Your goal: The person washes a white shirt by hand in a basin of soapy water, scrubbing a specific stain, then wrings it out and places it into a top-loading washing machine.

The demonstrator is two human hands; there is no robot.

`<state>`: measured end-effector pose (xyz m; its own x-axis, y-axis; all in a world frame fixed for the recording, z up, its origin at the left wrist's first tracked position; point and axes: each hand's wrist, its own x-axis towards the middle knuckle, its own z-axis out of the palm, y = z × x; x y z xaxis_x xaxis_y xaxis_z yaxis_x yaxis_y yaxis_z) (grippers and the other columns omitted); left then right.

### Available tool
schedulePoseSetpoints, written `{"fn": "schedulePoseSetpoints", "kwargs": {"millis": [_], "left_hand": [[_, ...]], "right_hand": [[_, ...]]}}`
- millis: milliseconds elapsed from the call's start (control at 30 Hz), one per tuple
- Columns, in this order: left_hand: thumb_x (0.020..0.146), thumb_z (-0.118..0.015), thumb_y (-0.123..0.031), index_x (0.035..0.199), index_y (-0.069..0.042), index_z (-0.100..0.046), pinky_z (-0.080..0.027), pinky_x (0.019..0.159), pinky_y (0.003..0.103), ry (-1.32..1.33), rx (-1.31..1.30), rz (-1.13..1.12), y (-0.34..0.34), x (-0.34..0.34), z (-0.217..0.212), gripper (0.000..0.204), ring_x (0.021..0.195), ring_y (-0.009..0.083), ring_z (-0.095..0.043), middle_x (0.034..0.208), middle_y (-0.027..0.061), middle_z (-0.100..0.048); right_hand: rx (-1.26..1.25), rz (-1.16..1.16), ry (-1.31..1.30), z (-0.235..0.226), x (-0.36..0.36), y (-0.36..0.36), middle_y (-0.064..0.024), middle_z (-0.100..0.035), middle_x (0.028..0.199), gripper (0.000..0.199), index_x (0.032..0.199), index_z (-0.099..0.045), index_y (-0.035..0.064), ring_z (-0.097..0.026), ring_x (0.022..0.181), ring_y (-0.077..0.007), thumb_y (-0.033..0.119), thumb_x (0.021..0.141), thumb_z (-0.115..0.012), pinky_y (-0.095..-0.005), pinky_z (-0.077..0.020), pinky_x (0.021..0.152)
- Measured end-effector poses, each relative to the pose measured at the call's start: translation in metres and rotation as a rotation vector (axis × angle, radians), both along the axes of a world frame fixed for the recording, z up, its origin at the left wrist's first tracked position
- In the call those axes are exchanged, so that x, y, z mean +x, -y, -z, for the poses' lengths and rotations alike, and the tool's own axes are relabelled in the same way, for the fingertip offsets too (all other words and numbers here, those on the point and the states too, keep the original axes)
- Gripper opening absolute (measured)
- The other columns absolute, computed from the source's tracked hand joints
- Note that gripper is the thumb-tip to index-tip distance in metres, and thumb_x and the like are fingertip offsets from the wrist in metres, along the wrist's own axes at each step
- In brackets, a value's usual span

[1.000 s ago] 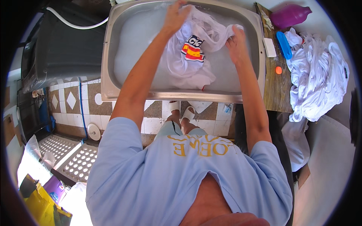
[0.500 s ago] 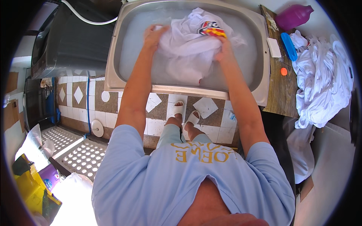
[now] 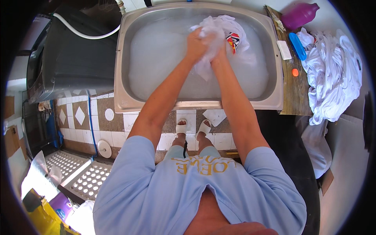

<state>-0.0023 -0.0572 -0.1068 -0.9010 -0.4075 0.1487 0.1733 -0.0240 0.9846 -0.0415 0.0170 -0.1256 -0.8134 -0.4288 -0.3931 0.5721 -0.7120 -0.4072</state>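
A wet white garment [image 3: 231, 24] with a red, yellow and black printed patch is bunched up in cloudy water inside a wide metal sink [image 3: 164, 102]. My left hand [image 3: 197, 45] is closed on a fold of it, blurred by motion. Close by on the right, my right hand [image 3: 219, 54] also grips the cloth, its fingers mostly hidden behind the fabric. One wet end of the garment hangs down between my wrists into the water.
Right of the sink, a wooden board [image 3: 291, 92] carries a white soap bar [image 3: 284, 50], a blue brush [image 3: 297, 46], an orange cap [image 3: 295, 72], a purple bottle [image 3: 300, 15] and piled white laundry [image 3: 335, 78]. A dark appliance [image 3: 78, 51] with a white hose [image 3: 84, 36] stands left.
Both hands have come together, my left one moving right across the sink. The garment, spread out before, is now gathered tighter and farther right.
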Motion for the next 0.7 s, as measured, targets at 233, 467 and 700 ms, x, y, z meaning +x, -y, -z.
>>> {"fn": "schedulePoseSetpoints", "kwargs": {"millis": [233, 467, 700], "left_hand": [[0.069, -0.067, -0.032, 0.073, -0.009, -0.065, -0.047, 0.06, 0.04, 0.081, -0.644, -0.136, -0.004, -0.024, -0.027, 0.023, 0.068, 0.0339, -0.059, 0.075, 0.0149, -0.064], [0.065, -0.068, -0.038, 0.071, -0.009, -0.065, -0.048, 0.06, 0.04, 0.036, -0.45, -0.028, -0.023, -0.014, -0.015, 0.03, 0.066, 0.0323, -0.061, 0.071, 0.014, -0.064], [0.067, -0.07, -0.054, 0.114, -0.011, -0.057, -0.042, 0.084, 0.047, 0.201, -0.607, -0.191, 0.052, -0.022, 0.021, 0.064, 0.101, 0.039, -0.052, 0.115, 0.0241, -0.048]], "right_hand": [[0.033, 0.149, -0.288, -0.009, -0.006, 0.011, -0.0093, -0.057, 0.108, 0.039, 0.116, -0.051, 0.0082, -0.056, 0.1, -0.0254, 0.037, 0.09, -0.05, -0.0391, -0.05, 0.082], [0.163, 0.156, -0.14, -0.003, -0.019, -0.008, -0.0142, -0.056, 0.116, 0.044, 0.12, -0.05, 0.0041, -0.055, 0.106, -0.0291, 0.039, 0.092, -0.043, -0.0447, -0.045, 0.092], [0.149, 0.23, 0.037, -0.048, -0.003, -0.008, -0.0169, -0.045, 0.133, 0.059, 0.131, -0.038, 0.0003, -0.046, 0.12, -0.0338, 0.046, 0.095, -0.033, -0.0478, -0.0359, 0.102]]}}
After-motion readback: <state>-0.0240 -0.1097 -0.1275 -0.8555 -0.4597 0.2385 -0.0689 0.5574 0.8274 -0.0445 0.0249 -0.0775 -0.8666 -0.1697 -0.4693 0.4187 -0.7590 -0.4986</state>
